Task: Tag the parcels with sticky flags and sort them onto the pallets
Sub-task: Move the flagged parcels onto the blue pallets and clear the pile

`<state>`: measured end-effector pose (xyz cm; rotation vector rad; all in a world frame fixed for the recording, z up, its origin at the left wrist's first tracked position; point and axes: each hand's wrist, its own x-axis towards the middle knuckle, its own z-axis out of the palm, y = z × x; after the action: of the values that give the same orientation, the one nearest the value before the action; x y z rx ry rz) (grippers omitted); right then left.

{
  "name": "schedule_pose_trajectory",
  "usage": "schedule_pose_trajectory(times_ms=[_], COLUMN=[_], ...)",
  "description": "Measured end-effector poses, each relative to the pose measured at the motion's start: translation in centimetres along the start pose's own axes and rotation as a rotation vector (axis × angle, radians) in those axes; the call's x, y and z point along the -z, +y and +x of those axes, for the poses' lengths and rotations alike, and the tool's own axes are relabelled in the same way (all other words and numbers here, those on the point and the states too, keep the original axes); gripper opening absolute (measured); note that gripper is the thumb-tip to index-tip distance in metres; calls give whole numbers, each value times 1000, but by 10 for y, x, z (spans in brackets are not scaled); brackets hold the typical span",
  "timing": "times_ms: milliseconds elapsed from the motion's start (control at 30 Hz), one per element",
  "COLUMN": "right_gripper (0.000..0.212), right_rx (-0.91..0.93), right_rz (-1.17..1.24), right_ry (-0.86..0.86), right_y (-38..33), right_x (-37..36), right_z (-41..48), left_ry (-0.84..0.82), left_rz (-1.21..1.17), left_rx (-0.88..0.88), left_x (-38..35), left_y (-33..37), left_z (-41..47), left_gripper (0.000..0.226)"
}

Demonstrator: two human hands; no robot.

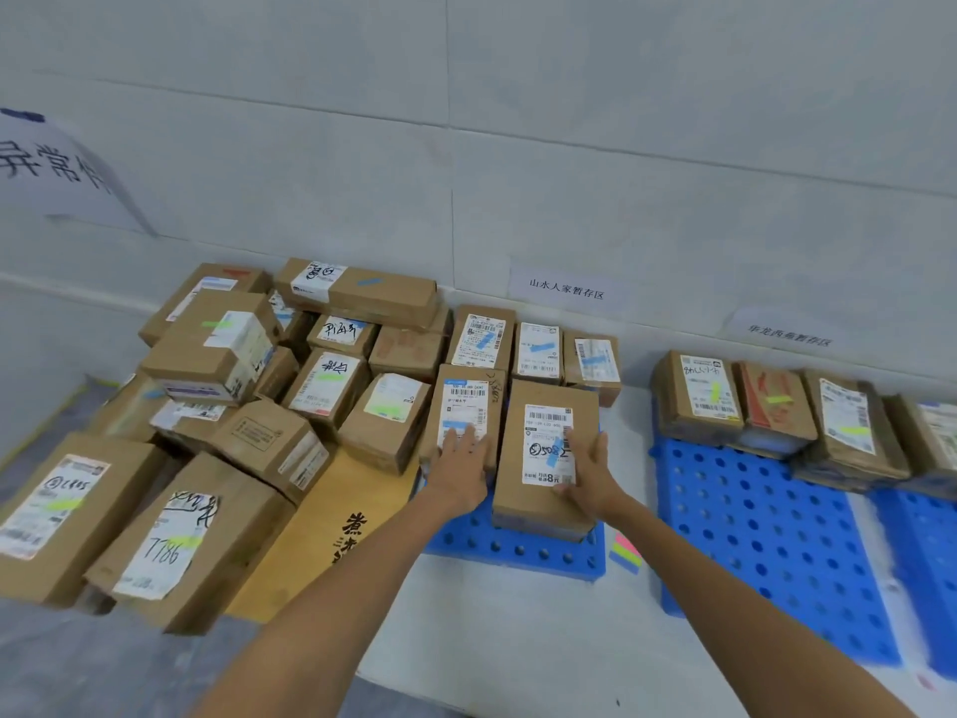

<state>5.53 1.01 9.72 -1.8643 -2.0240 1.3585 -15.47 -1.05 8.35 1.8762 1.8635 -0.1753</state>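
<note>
A: Hands?
B: Both are out over the middle pallet (pixel 518 554), centre of the frame. The left hand (pixel 458 471) lies flat on the left parcel (pixel 466 401), with straight, released fingers (pixel 455 438) over its label. It grasps nothing.
A: Right one?
B: The right hand (pixel 590 476) is on the right edge of the front parcel (pixel 544 510). Its fingers lie straight on the top face, beside the label. They look released, pressing rather than wrapped.
A: Where's the front parcel?
B: It lies flat on the middle pallet, at the near right, just beside the left parcel. There is a blue flag (pixel 554 456) on its label.
A: Other parcels there?
B: A back row (pixel 538 352) of three stands by the wall, each with a blue flag.
A: Right side?
B: The right pallet (pixel 751 536) carries parcels (pixel 696 399) along its far edge, tagged yellow-green.
A: Left?
B: A loose pile (pixel 217 349) fills the left of the frame, partly on a cardboard sheet (pixel 321 520). Several of those parcels carry green flags.
A: Flag pad?
B: The pad (pixel 626 554) is on the floor between the two pallets, with pink, yellow, green and blue strips.
A: Wall?
B: Paper signs (pixel 567 291) hang above the pallets.
</note>
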Motion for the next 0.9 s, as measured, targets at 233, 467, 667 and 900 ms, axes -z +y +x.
schedule_pose_trajectory(times_ms=[233, 467, 667, 900], right_gripper=[87, 57, 35, 47], right_rx=[28, 181, 526, 383], right_rz=[-84, -426, -177, -97], right_ry=[112, 319, 60, -301], right_y=[-2, -63, -187, -284], right_x=[10, 4, -65, -163], right_z=[35, 37, 40, 61], left_ry=[2, 346, 996, 783], left_rz=[-187, -715, -915, -1454], left_rx=[-56, -52, 549, 579], left_x=[7, 14, 27, 23], left_y=[-17, -67, -180, -228], left_z=[4, -38, -80, -86], left_gripper=[66, 49, 38, 50])
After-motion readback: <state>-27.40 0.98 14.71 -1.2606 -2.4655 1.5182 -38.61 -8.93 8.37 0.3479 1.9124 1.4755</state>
